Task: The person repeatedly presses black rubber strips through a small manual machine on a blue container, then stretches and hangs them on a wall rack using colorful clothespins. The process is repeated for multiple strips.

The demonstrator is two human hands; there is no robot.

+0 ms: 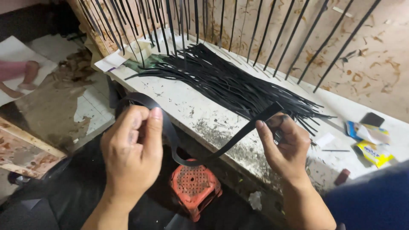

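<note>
The left hand point(132, 147) pinches one end of a black strap point(200, 157), thumb pressed against the fingers with the strap caught between them. The right hand point(283, 147) pinches the other end, fingers curled over it at about 3 o'clock from the left hand. Between the two hands the strap sags in a loop in front of the desk point(204, 117), its lowest bend hanging just above a red stool point(194, 187) on the floor at 6 o'clock. Past the left hand the strap curves up and away toward 11 o'clock; where that tail ends is hard to tell.

On the desk, at 12 o'clock from the hands, lies a heap of thin black strips point(230, 83), fanned out with their tips pointing toward 3 o'clock. More strips point(272, 38) hang in a row against the brown board point(366, 64) behind the desk. At 3 o'clock from the right hand, near the desk's far end, lie a yellow packet point(375, 153), a blue-and-white packet point(366, 132) and a small dark block point(372, 119), near one another. A white tray point(136, 50) sits at the desk's 11 o'clock corner.
</note>
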